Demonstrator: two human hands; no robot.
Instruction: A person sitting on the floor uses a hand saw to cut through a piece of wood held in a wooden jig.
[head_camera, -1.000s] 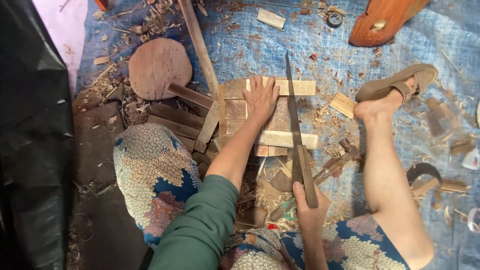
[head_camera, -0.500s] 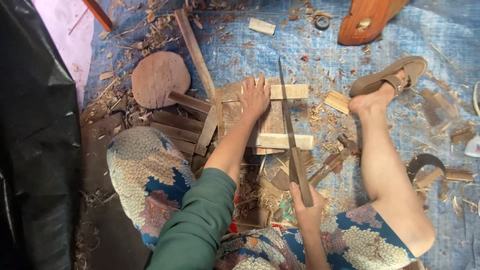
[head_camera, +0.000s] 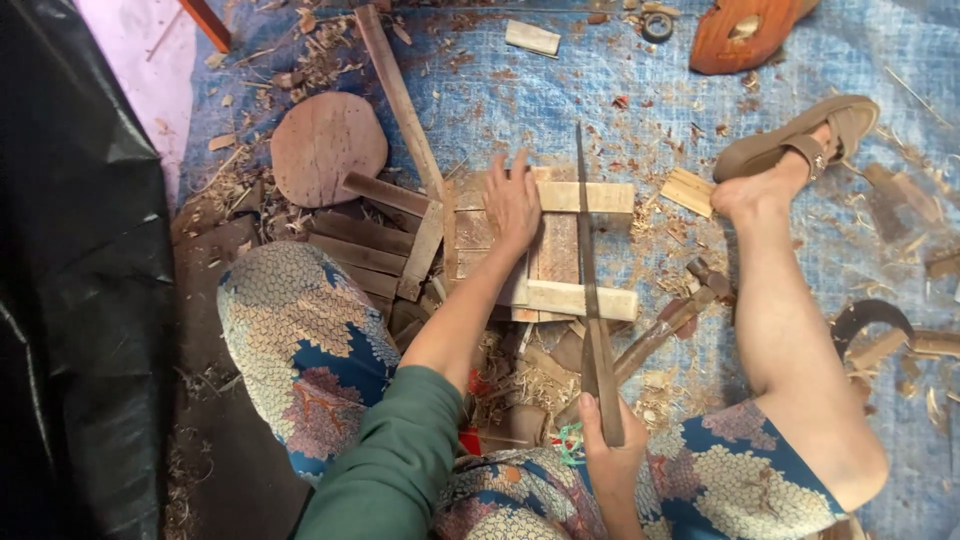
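Sawdust and wood chips litter the blue tarp (head_camera: 560, 90) where the person sits, legs spread, one foot in a brown sandal (head_camera: 800, 140) out to the right. The left hand (head_camera: 512, 200) lies flat, fingers spread, on a small frame of wooden slats (head_camera: 560, 245), pressing it to the ground; the frame sits between the knees, its two pale cross-battens running side to side. The right hand (head_camera: 610, 455) is closed around the wooden handle of a long narrow saw (head_camera: 586, 250), whose blade runs away from the body across both battens, just right of the left hand. Whether the teeth actually bite into the wood is hard to tell from this angle. A hammer (head_camera: 675, 315) lies just right of the frame's near corner. Left of the frame are dark planks (head_camera: 365, 250) and a round wooden disc (head_camera: 328, 145).
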